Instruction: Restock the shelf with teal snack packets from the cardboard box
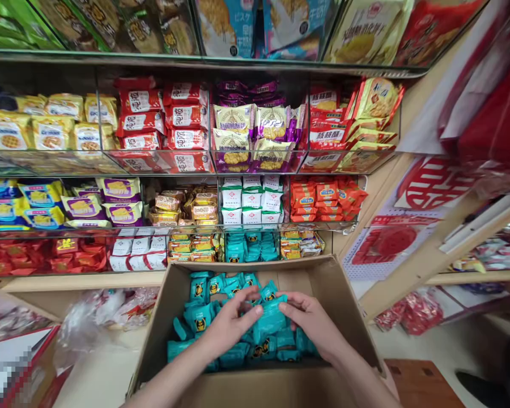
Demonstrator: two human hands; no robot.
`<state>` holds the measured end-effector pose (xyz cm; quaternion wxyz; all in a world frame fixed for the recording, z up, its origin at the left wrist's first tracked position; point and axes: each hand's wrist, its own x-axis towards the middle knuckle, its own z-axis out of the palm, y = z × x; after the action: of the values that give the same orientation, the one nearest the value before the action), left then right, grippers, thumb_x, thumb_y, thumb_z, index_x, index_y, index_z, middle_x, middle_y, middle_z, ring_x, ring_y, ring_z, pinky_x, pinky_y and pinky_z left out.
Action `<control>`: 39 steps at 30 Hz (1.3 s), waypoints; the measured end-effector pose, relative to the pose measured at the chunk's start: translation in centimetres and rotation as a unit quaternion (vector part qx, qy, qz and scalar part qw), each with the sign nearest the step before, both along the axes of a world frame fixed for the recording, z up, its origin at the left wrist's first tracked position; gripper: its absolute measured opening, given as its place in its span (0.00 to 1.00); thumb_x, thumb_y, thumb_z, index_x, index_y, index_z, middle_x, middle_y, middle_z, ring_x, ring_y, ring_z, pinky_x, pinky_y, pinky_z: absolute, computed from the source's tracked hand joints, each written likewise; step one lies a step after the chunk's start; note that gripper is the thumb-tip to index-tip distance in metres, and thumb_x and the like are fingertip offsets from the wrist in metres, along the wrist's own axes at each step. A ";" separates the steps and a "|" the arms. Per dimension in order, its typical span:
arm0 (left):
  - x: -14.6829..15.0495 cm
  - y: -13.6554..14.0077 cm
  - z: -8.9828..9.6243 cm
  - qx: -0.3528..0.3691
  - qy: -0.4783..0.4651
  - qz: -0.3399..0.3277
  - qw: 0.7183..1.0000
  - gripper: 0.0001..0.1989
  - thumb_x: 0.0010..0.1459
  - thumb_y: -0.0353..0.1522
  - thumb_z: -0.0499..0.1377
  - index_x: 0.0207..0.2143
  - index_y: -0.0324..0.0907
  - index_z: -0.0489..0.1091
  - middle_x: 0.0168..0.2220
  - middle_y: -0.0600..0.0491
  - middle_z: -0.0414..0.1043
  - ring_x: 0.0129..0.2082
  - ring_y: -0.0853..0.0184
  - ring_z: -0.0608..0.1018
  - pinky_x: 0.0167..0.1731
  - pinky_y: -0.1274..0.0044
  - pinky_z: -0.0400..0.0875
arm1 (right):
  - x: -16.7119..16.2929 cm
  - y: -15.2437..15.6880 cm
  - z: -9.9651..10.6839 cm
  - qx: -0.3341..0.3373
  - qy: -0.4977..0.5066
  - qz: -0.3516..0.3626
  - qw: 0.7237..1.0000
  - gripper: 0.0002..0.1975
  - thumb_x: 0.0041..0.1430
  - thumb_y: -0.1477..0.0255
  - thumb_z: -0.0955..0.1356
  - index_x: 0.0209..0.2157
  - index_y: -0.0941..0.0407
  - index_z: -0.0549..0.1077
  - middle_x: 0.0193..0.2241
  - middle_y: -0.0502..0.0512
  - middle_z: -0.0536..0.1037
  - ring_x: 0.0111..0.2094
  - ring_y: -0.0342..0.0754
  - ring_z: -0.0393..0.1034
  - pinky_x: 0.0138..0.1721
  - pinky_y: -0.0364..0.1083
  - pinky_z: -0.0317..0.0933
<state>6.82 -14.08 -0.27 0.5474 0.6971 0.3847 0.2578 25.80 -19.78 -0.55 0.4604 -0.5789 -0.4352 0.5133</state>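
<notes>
A cardboard box [323, 277] stands open in front of me, with several small teal snack packets [199, 317] lying loose in it. Inside the box, my left hand [233, 318] has its thumb and curled fingers against the left end of a raised teal snack packet [270, 318]. From the other side my right hand [306, 314] grips the same packet, thumb and fingertips on its edge. The packet's plain side faces up, and its far side is hidden. Matching teal packets [255, 249] fill a low shelf compartment just behind the box.
Glass-fronted shelves of wrapped snacks rise behind the box, with red packets [327, 198] and white packets [251, 198] above the teal ones. A wooden shelf post [374, 226] slants along the right. Plastic-wrapped goods [110, 309] lie low on the left. A brown stool [425, 382] stands at lower right.
</notes>
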 end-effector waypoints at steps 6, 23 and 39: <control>0.8 -0.6 0.9 -0.163 -0.062 -0.006 0.985 0.26 0.45 0.48 0.60 0.41 0.40 0.72 0.38 0.49 0.74 0.40 0.59 0.73 0.43 0.69 0.65 | -1.5 -0.5 -0.6 0.009 0.039 -0.089 0.995 0.23 0.48 0.55 0.66 0.36 0.59 0.76 0.16 0.48 0.67 0.17 0.38 0.55 0.19 0.39 0.50; 1.5 -2.3 2.4 -0.219 -0.272 0.077 0.934 0.28 0.41 0.28 0.65 0.47 0.46 0.63 0.50 0.49 0.63 0.51 0.63 0.65 0.39 0.78 0.63 | -3.0 -3.7 -0.7 0.047 0.154 -0.129 0.979 0.26 0.47 0.61 0.69 0.49 0.50 0.66 0.49 0.58 0.68 0.47 0.52 0.65 0.42 0.50 0.66; -3.4 2.8 1.3 0.251 0.070 0.072 0.963 0.11 0.56 0.34 0.53 0.41 0.44 0.68 0.48 0.50 0.66 0.49 0.64 0.67 0.49 0.71 0.61 | 0.4 1.2 -1.5 0.138 -0.122 -0.097 0.978 0.18 0.51 0.62 0.66 0.41 0.56 0.63 0.32 0.54 0.73 0.34 0.47 0.67 0.37 0.45 0.61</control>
<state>3.40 -11.33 1.06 0.3065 0.7990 0.3940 0.3352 26.15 -18.59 -2.03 0.5268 -0.6079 -0.4965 0.3263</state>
